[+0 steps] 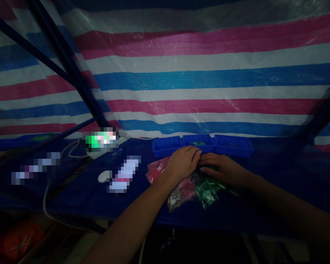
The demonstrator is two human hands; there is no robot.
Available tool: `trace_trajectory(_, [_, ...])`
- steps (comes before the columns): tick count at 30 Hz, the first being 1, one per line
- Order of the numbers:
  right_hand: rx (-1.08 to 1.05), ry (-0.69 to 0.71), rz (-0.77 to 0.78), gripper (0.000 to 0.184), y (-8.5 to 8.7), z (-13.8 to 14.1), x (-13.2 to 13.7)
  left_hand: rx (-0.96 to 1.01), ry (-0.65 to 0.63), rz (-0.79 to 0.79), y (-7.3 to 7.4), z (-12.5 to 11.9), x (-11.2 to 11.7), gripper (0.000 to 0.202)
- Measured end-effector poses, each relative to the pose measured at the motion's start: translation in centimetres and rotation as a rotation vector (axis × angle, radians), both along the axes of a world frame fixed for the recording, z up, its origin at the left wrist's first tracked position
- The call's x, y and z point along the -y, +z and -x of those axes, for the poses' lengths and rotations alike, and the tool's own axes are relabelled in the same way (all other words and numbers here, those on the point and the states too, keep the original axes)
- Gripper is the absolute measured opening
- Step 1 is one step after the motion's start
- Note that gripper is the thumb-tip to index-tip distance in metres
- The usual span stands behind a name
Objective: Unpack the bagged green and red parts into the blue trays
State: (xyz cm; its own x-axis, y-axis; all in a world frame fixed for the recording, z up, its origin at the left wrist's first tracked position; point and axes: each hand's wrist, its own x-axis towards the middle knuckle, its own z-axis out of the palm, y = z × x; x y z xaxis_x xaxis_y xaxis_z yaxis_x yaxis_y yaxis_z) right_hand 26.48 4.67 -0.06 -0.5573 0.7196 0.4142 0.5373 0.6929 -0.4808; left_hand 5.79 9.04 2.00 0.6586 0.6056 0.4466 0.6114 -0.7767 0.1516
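My left hand (184,160) rests over a pile of small plastic packets, its fingers reaching right and bent slightly down. Close against its fingertips is my right hand (224,168), palm down, its fingers stretched to the left and the thumb apart. Pink packets (157,169) stick out to the left of my left hand. Nearer to me lie a clear and pink packet (178,194) and green packets (207,190). Dim light and my hands hide what is directly under the fingers.
Behind my hands stand three blue trays: a left one (167,146), a middle one (198,142) with something green inside, and a right one (233,145) holding small bits. A white round object (105,176), a blurred-out phone-like screen (125,174) and a power strip (107,148) with cables lie left.
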Motion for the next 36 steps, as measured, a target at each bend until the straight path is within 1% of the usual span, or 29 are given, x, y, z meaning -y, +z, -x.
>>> trace_trajectory(3, [-0.124,-0.169,0.004,0.02,-0.3,-0.6,-0.3,0.061,-0.105,0.005,0.2,-0.1,0.4,0.036])
trace_trajectory(5, [-0.25,-0.253,0.081,0.017,-0.5,-0.9,-0.5,0.099,-0.153,0.027,0.1,-0.2,0.5,0.035])
trace_trajectory(7, [-0.405,-0.266,0.209,0.017,-0.8,-0.9,-0.6,0.137,-0.203,0.053,-0.2,-0.3,0.4,0.032])
trace_trajectory(10, [-0.632,-0.238,0.347,0.032,-0.9,-0.5,-0.6,0.23,-0.221,0.096,-0.4,-0.5,0.1,0.028])
trace_trajectory(13, [-0.747,-0.25,0.384,0.046,-0.8,-0.1,-0.6,0.32,-0.209,0.16,-0.2,-0.6,-0.1,0.031])
trace_trajectory(15, [-0.779,-0.263,0.38,0.048,-0.7,0.0,-0.6,0.35,-0.212,0.204,0.0,-0.6,-0.1,0.034])
trace_trajectory(18, [-0.798,-0.282,0.379,0.047,-0.8,-0.2,-0.8,0.367,-0.205,0.244,0.1,-0.5,-0.1,0.04])
trace_trajectory(21, [-0.744,-0.283,0.363,0.044,-1.0,-0.4,-0.9,0.353,-0.221,0.225,0.0,-0.5,-0.1,0.041])
trace_trajectory(26, [-0.538,-0.277,0.208,0.031,-1.0,-0.4,-0.5,0.337,-0.277,0.128,-0.4,-0.6,0.1,0.038])
trace_trajectory(30, [-0.424,-0.296,0.113,0.03,-0.8,-0.2,-0.1,0.315,-0.262,0.146,-0.7,-0.7,0.0,0.042])
trace_trajectory(32, [-0.417,-0.3,0.109,0.031,-0.9,-0.2,-0.1,0.302,-0.252,0.17,-0.8,-0.7,-0.1,0.044])
trace_trajectory(36, [-0.475,-0.29,0.159,0.034,-1.3,-0.4,-0.5,0.297,-0.252,0.209,-0.8,-0.6,-0.1,0.046])
